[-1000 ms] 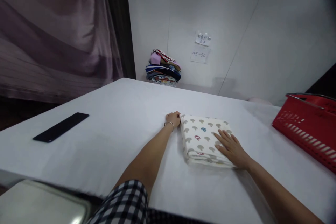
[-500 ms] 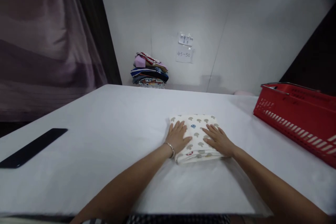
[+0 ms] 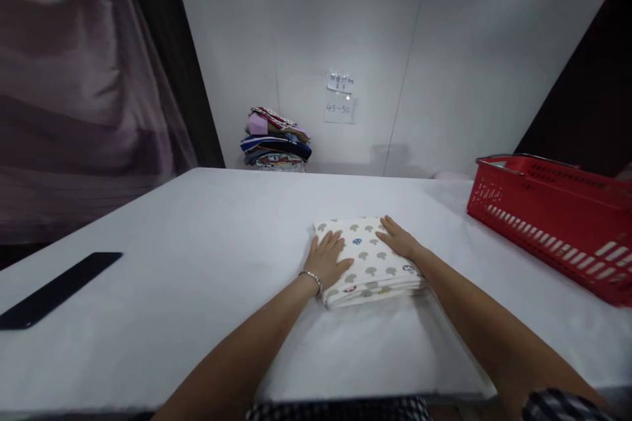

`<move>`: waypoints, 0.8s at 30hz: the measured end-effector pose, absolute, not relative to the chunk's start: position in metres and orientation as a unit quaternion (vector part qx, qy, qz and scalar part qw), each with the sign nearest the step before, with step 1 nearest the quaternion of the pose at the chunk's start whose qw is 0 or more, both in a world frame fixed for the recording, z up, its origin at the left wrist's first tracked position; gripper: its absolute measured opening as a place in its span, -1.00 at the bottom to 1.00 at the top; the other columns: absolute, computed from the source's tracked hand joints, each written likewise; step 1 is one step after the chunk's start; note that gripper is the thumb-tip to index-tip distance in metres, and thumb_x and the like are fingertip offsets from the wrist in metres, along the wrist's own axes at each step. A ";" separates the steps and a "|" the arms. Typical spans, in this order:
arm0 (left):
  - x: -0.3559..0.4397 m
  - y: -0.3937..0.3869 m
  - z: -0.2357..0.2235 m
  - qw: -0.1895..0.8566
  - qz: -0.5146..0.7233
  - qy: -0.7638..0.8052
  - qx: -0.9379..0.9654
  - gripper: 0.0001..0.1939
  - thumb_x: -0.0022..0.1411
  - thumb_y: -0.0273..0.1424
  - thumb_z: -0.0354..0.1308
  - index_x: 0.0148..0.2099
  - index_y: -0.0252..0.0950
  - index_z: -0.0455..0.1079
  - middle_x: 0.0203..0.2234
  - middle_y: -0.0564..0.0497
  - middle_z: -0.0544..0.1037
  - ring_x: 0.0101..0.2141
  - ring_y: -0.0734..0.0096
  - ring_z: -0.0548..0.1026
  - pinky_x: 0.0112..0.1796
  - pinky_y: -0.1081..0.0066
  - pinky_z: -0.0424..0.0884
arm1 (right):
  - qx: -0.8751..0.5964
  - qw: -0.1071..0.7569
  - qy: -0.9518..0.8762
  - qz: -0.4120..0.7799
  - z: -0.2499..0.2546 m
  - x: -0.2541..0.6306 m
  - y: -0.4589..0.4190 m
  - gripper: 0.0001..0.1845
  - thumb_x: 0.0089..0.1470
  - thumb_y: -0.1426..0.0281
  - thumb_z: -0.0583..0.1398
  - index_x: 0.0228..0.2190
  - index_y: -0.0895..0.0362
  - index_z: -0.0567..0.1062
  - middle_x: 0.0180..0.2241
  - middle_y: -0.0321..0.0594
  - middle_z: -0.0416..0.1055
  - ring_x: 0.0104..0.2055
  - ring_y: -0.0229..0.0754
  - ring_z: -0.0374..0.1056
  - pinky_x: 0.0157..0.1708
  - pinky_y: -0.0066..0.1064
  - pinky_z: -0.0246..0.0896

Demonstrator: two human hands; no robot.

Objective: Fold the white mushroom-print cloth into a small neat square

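A folded white cloth (image 3: 368, 263) printed with mushrooms lies on the white table, its layered folds showing along the near edge. My left hand (image 3: 326, 262), with a bracelet at the wrist, rests flat on the cloth's left side, fingers spread. On the far right part of the cloth lies my right hand (image 3: 399, 238), fingers stretched out and pointing away to the left. Neither hand grips the cloth. Whether it is a garment or a plain sheet of fabric, I cannot tell.
A red plastic basket (image 3: 553, 220) with a metal handle stands at the right. A flat black object (image 3: 59, 289) lies on the left of the table (image 3: 197, 237). Behind the table's far edge is a stack of folded fabrics (image 3: 276, 141). Paper notes (image 3: 340, 108) hang on the wall.
My right hand has slid away from me to the cloth's far right corner, uncovering more print. My left hand stays on the left side. The view has shifted slightly.
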State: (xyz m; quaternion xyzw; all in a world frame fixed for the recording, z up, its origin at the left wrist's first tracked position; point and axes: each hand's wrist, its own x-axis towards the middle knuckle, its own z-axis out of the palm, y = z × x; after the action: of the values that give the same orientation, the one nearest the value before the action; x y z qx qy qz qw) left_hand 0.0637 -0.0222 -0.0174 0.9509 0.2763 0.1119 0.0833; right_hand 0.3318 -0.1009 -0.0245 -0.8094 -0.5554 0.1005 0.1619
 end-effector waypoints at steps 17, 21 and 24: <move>0.052 -0.009 -0.016 0.261 0.299 0.436 0.807 -0.41 0.17 -0.25 0.07 0.20 -0.37 0.11 0.20 -0.25 0.16 0.20 0.11 0.12 0.13 0.19 0.12 | -0.808 0.379 -0.379 0.245 -0.011 0.333 -0.161 -0.18 0.08 0.13 0.13 0.25 0.23 -0.01 0.07 0.00 0.30 -0.03 -0.08 0.35 -0.03 -0.32 0.22; 0.046 -0.001 -0.007 0.375 0.232 0.480 0.759 -0.29 0.09 -0.19 0.15 0.22 -0.34 0.05 0.03 -0.25 0.39 -0.01 0.07 0.40 -0.05 0.20 0.32 | -0.818 0.383 -0.335 0.267 -0.002 0.329 -0.180 -0.16 -0.03 0.02 0.20 0.17 0.21 0.17 0.10 0.04 0.25 0.00 -0.05 0.31 -0.07 -0.32 0.23; 0.042 -0.001 -0.003 0.466 0.197 0.490 0.709 -0.16 0.04 -0.16 0.20 0.27 -0.35 -0.06 0.00 -0.28 0.41 -0.13 0.10 0.48 -0.22 0.25 0.43 | -0.811 0.353 -0.326 0.333 0.005 0.326 -0.186 -0.31 -0.07 -0.06 0.19 -0.05 0.18 0.41 0.00 0.02 0.37 -0.09 -0.03 0.35 -0.23 -0.34 0.28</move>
State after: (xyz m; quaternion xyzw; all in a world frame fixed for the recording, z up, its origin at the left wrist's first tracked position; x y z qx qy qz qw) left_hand 0.0424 -0.0010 -0.0027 0.7093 0.4903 0.1973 0.4664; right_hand 0.3261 -0.1861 0.0050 -0.8111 -0.3265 0.3332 0.3528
